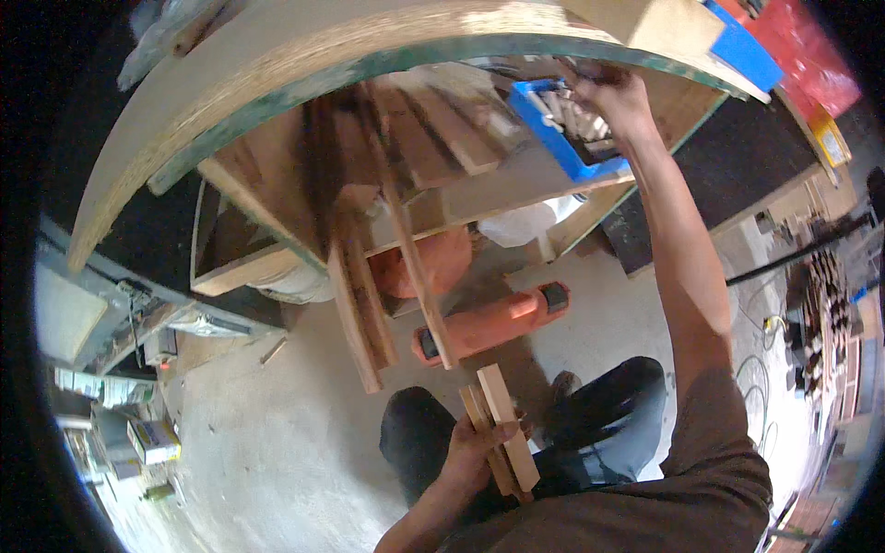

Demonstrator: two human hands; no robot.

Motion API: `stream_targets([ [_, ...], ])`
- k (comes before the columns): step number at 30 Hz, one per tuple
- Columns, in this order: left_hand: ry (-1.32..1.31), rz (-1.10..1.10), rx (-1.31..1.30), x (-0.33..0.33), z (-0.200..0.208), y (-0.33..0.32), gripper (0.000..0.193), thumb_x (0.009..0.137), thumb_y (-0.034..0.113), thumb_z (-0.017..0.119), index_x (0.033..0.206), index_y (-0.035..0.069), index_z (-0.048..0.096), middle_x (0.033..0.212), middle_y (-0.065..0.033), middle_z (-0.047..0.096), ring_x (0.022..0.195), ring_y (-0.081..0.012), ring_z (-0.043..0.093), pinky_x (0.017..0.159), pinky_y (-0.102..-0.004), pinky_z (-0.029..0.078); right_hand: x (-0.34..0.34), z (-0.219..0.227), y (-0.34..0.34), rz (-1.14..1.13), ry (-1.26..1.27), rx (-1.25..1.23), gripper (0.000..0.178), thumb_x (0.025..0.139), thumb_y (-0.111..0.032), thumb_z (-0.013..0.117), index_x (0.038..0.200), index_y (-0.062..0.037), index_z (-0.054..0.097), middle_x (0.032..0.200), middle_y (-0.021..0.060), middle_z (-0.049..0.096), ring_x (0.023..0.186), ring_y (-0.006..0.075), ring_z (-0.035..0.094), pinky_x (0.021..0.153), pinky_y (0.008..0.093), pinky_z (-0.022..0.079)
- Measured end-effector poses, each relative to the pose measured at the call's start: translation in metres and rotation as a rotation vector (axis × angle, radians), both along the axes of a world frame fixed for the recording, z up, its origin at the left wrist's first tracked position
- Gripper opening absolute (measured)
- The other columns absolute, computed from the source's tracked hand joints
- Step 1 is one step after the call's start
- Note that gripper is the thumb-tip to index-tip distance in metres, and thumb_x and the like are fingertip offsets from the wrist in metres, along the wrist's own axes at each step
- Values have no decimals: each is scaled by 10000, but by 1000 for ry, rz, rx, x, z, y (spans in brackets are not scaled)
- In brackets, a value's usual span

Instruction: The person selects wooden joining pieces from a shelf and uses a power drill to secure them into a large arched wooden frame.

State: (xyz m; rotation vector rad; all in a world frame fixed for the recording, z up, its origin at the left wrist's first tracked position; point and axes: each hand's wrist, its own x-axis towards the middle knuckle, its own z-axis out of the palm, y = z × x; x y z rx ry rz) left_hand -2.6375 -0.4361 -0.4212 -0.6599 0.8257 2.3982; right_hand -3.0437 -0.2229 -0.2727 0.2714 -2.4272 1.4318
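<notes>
My left hand [468, 453] is closed round several short wooden strips [505, 426], held together just in front of my body above my knees. My right arm is stretched up and forward to the shelf under the bench. There my right hand [613, 100] is over the far end of a blue plastic bin [567, 152]. Small pale wooden pieces [573, 118] fill the bin. The right fingers are blurred and in shadow, so what they hold, if anything, does not show.
Long wooden strips [355, 304] jut from the shelf [461, 198] towards me. Beneath it, an orange object with black ends [493, 324] lies on the concrete floor [249, 433]. The curved-looking benchtop edge [369, 64] hangs above the shelf. A stack of wood [820, 323] stands at right.
</notes>
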Motion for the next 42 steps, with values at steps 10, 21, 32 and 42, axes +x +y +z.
stream_targets([
  [10, 69, -252, -42, -12, 0, 13, 501, 824, 96, 683, 1251, -22, 448, 1051, -171, 624, 931, -290, 649, 840, -419, 552, 203, -49, 45, -14, -129, -408, 311, 843, 53, 665, 1148, 21, 608, 1020, 76, 640, 923, 159, 628, 833, 318, 547],
  [21, 46, -187, 50, -13, 1, 3, 426, 841, 25, 669, 1217, -39, 479, 1104, -156, 613, 1001, -299, 644, 872, -418, 552, 192, -80, 45, 50, -359, -1218, 224, 979, -129, 472, 1151, 3, 530, 909, 112, 601, 731, 163, 542, 623, 272, 463],
  [32, 30, -192, 22, -19, 1, 4, 435, 838, 16, 670, 1223, -40, 476, 1107, -166, 614, 1003, -308, 646, 875, -434, 557, 190, -86, 39, 14, -491, -1279, 317, 992, -343, 530, 1167, -79, 511, 884, 99, 580, 665, 121, 493, 544, 250, 422],
  [42, 274, -122, -36, -40, 87, 21, 508, 849, 123, 659, 1277, -37, 437, 1067, -157, 635, 981, -288, 653, 853, -413, 558, 200, -88, 37, 220, -398, -957, 408, 901, -290, 660, 1157, 5, 545, 949, 148, 673, 714, 160, 620, 614, 258, 493],
])
